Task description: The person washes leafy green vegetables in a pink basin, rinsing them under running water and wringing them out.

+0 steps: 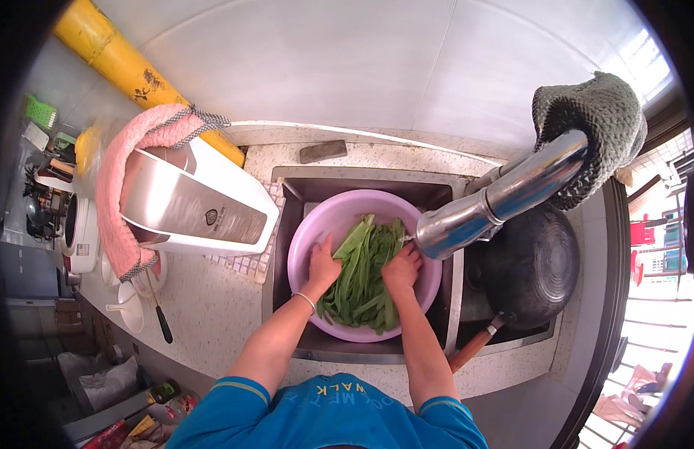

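Observation:
A round pink plastic basin [302, 224] stands in the left bowl of a double sink [369, 356], with long leafy greens [361, 280] piled in it. Inside the basin, my left hand [324, 262] touches the left edge of the pile, fingers apart. On the pile's right side lies my right hand [403, 266], its fingers bent and its fingertips near the faucet's end; whether it grips any leaves cannot be told. The chrome faucet [465, 224] reaches in from the upper right, over the basin's right rim.
An upturned dark wok [535, 269] with a wooden handle rests over the right sink bowl. A dark rectangular block [323, 151] lies behind the sink. Left stands a white-and-silver appliance [212, 202] under a pink towel [114, 207]. A grey-green cloth [611, 123] wraps the faucet's upper part.

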The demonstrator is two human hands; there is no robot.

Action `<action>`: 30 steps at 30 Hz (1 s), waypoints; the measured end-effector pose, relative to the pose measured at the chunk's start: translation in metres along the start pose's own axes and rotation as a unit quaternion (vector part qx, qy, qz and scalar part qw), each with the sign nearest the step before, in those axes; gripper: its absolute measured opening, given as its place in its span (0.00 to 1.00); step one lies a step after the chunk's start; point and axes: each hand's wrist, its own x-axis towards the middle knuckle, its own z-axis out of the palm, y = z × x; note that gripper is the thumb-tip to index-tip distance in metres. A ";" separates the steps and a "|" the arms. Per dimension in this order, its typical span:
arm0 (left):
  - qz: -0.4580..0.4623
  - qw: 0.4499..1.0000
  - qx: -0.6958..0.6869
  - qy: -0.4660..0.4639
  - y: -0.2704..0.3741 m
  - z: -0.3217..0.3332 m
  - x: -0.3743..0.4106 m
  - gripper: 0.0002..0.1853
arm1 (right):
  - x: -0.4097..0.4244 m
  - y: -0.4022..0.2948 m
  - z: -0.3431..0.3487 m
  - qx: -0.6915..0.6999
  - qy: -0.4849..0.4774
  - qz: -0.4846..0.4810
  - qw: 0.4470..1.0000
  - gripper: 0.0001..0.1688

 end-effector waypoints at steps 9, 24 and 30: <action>0.094 0.953 0.222 -0.184 0.028 0.016 -0.033 0.43 | 0.005 -0.010 0.045 -0.131 0.024 -0.117 0.984 0.39; 0.127 0.956 0.124 -0.234 0.018 0.023 -0.029 0.43 | 0.014 -0.031 0.031 -0.007 -0.012 -0.129 0.992 0.40; 0.089 0.985 0.082 -0.123 0.007 0.009 -0.036 0.30 | 0.012 -0.035 0.016 -0.008 -0.064 -0.112 0.992 0.40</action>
